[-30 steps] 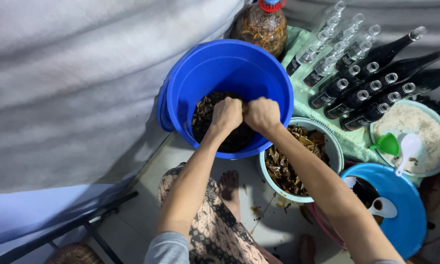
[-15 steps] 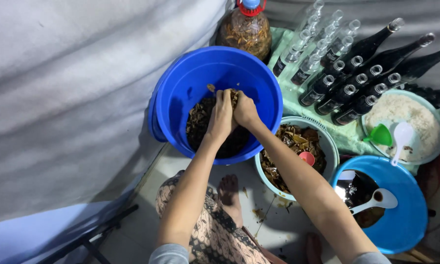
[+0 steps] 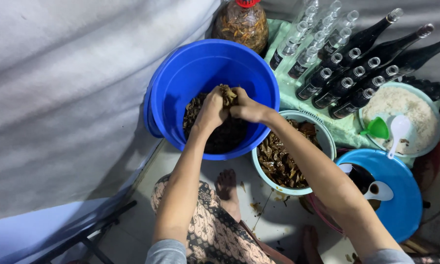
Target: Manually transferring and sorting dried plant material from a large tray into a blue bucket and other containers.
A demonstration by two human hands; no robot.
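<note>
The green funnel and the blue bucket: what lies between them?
In the head view, a pale bowl of brown pieces lies between funnel and bucket, under the right forearm.

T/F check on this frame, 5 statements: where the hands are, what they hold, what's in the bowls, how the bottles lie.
1. Both hands are inside the blue bucket. True.
2. The left hand and right hand squeeze a clump of dark brown material between them. True.
3. The light green bowl beside the bucket is empty. False: it holds brown pieces.
4. The dark bottles stand upright. False: they lie on their sides in rows.
5. A green funnel and a white spoon rest at the bowl of white grains. True.
</note>
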